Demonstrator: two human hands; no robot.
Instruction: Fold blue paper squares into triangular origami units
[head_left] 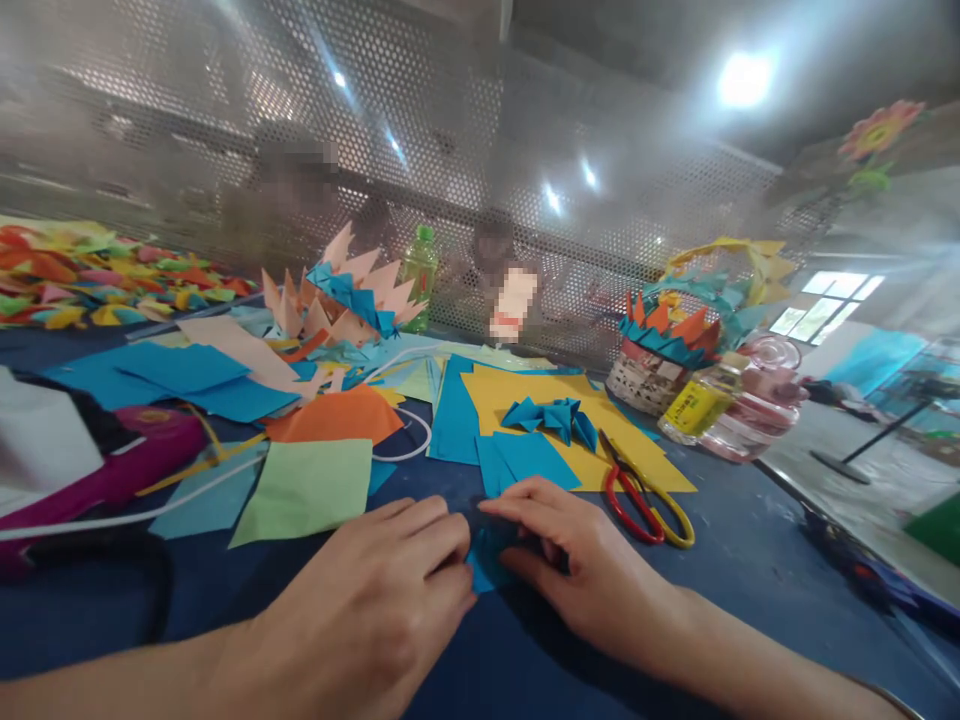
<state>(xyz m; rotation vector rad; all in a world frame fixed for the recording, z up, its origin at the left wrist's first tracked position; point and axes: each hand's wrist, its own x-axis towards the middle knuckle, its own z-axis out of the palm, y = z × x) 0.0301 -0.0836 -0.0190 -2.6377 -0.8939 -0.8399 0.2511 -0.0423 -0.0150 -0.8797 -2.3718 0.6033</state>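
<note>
My left hand (382, 595) and my right hand (577, 565) meet near the table's front edge, both with fingers pressed down on a small folded piece of blue paper (486, 565). Only a corner of that paper shows between the fingers. Just beyond my hands lie loose blue paper squares (525, 458) on a yellow sheet (525, 400), with several folded blue pieces (553, 418) piled on it. Red and yellow handled scissors (646, 500) lie right of my right hand.
A green sheet (309, 488), an orange sheet (337, 415) and blue sheets (180, 375) lie to the left, near a magenta tool (112, 470). Spiky paper models (352, 290), a green bottle (420, 265), a basket (645, 375) and a glue bottle (701, 405) stand behind. A perforated metal screen (450, 150) closes the back.
</note>
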